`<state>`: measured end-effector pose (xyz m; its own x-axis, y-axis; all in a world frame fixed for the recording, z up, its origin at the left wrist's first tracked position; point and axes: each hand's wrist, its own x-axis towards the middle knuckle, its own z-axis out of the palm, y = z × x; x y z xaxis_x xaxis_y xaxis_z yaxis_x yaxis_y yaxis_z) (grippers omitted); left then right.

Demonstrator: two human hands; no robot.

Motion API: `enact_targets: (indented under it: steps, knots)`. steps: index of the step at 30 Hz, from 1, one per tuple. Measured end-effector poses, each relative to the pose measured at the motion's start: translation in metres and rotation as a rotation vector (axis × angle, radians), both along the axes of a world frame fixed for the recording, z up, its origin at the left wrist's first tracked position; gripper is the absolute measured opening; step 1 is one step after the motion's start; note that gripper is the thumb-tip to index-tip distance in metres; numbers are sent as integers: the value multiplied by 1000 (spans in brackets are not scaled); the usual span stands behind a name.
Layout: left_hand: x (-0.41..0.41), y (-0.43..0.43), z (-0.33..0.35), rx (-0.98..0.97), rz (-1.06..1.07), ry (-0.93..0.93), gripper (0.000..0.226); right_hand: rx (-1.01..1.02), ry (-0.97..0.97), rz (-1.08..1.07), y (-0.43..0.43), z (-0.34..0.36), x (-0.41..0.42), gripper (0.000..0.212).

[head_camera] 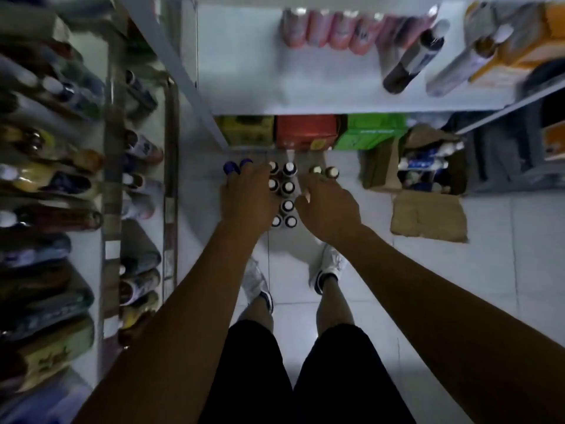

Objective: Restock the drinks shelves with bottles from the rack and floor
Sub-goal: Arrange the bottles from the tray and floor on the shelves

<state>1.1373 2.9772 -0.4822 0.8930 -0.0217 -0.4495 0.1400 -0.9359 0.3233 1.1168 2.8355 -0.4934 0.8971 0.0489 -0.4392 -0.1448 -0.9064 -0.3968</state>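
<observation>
Several dark bottles with white caps [287, 188] stand in a cluster on the white tiled floor below the shelf. Two blue-capped bottles [233, 167] stand at the cluster's left. My left hand [247, 198] reaches down over the left side of the cluster, fingers curved near the blue caps; what it holds, if anything, is hidden. My right hand [328, 206] reaches down on the right side, next to two pale-capped bottles [324, 171]; its grip is hidden by its back. The white drinks shelf [244, 71] above carries pink cans [324, 29] and a lying dark bottle [411, 59].
A rack of bottles [55, 185] fills the left side. Yellow, red [305, 131] and green boxes sit under the shelf. An open cardboard box [428, 166] with bottles stands on the floor at the right. My feet in white shoes [328, 264] stand just behind the cluster.
</observation>
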Motion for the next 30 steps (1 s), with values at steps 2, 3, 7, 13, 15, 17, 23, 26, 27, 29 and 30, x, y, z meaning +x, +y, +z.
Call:
enact_targets:
  steps: [2, 3, 7, 13, 15, 17, 23, 26, 27, 29, 30]
  knots:
    - [-12, 0, -42, 17, -4, 65, 45, 6, 69, -1, -5, -39, -11, 37]
    - [-17, 0, -63, 23, -3, 85, 47, 2, 101, 0, -7, -59, -16, 39]
    - [-37, -1, -149, 9, 9, 163, 50, -27, 193, 4, -12, -138, -34, 41]
    - [-64, -1, -290, -122, 128, 258, 61, -10, 286, -51, -15, -266, -50, 53]
    - [-76, -6, -339, -198, 227, 270, 63, 8, 322, -92, -18, -312, -54, 58]
    - [-89, -15, -387, -262, 317, 246, 72, 34, 339, -131, -21, -359, -58, 62]
    - [-113, -38, -517, -486, 562, 138, 101, 154, 293, -253, -24, -491, -70, 83]
    - [-119, -52, -561, -508, 656, 14, 99, 231, 268, -235, -25, -541, -70, 83]
    - [-120, -57, -571, -491, 666, -47, 98, 268, 257, -220, -25, -554, -70, 83]
    - [-121, -64, -587, -454, 683, -159, 96, 328, 202, -205, -23, -573, -69, 82]
    - [-121, -66, -593, -444, 696, -206, 95, 351, 172, -211, -23, -581, -68, 81]
